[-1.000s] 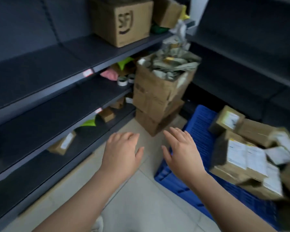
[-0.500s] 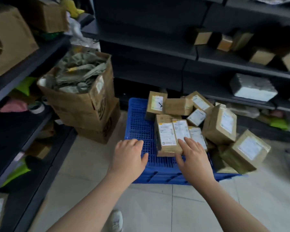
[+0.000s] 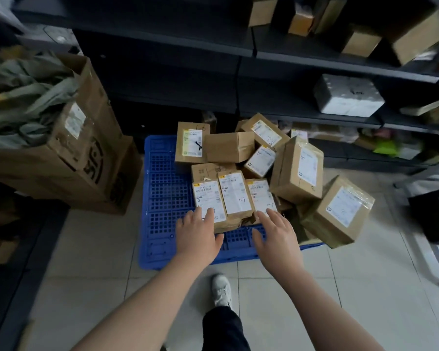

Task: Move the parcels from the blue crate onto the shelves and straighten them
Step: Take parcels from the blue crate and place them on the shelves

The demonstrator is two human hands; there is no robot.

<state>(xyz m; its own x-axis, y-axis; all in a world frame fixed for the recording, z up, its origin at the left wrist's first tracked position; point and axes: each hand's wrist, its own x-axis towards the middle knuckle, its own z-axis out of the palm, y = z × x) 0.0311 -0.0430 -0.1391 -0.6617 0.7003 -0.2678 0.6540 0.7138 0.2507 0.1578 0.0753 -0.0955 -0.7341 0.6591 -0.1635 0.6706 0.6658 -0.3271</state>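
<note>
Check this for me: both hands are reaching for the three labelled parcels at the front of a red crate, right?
No: the crate is blue, not red, as the head view shows. The left hand and right hand reach for the three labelled parcels at its front.

Label print on the parcels (image 3: 235, 196) is unreadably small; the blue crate (image 3: 167, 188) seems half buried beneath them.

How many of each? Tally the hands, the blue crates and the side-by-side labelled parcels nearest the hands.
Hands: 2 (left hand, right hand)
Blue crate: 1
Near-row labelled parcels: 3 (left parcel, middle parcel, right parcel)
Total: 6
</note>
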